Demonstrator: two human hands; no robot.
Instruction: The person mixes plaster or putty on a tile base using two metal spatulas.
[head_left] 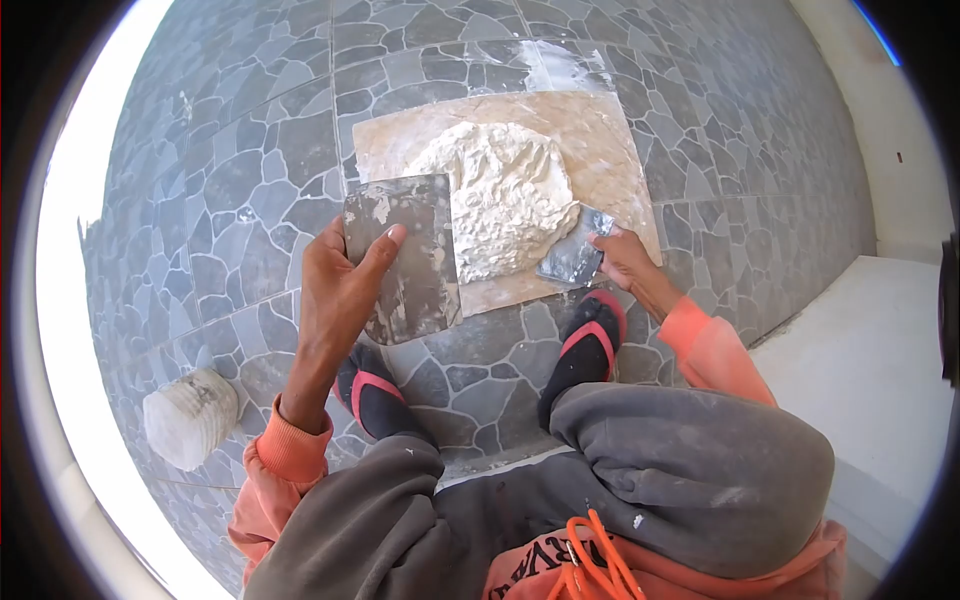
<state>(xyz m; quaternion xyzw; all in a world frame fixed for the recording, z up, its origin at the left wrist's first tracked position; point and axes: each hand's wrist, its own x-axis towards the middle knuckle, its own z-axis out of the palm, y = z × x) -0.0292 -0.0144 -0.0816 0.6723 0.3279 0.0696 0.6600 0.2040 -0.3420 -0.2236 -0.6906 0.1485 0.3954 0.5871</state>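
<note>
My left hand [350, 275] grips a dark rectangular board [415, 260] with dried pale smears, its thumb on top and its fingers hidden underneath. In my right hand [625, 258] is a flat metal scraper [577, 250] with white residue, held at the lower right of a mound. That mound of white plaster-like paste [510, 195] is thick and lumpy. It sits on a tan, smeared panel [605, 150] on the floor. The dark board overlaps the panel's left part and meets the mound's left side in view. The scraper's edge touches or nearly touches the paste.
Grey stone-patterned tiles [240, 200] cover the floor, with a white smear [565, 68] beyond the panel. A whitish ribbed cylinder [190, 418] stands at the left. My feet in black socks and red-strapped sandals [590, 345] are close to the panel. A pale wall [900, 150] rises on the right.
</note>
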